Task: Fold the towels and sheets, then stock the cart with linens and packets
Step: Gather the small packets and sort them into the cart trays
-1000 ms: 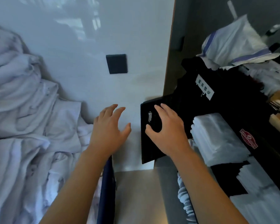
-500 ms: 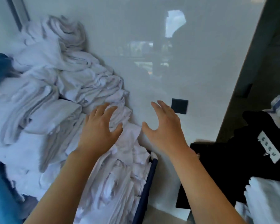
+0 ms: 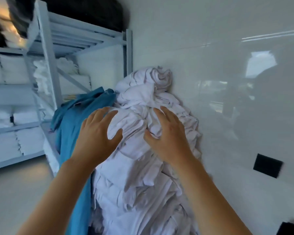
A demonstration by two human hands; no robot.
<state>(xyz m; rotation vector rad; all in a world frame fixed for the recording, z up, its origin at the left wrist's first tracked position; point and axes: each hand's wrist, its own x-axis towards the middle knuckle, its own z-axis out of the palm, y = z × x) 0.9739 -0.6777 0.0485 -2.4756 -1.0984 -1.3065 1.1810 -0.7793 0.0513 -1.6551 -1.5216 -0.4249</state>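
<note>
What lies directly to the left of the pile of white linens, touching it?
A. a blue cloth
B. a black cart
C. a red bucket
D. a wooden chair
A: a blue cloth hangs against the left side of the pile of white linens, between it and the shelving rack.

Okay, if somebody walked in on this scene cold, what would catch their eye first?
Most likely the tall heap of crumpled white linens piled against the glossy white wall, with the left hand and right hand spread open on its upper part. Next, the blue cloth draped down the heap's left side, and the pale metal shelving rack with folded white towels at far left.
</note>
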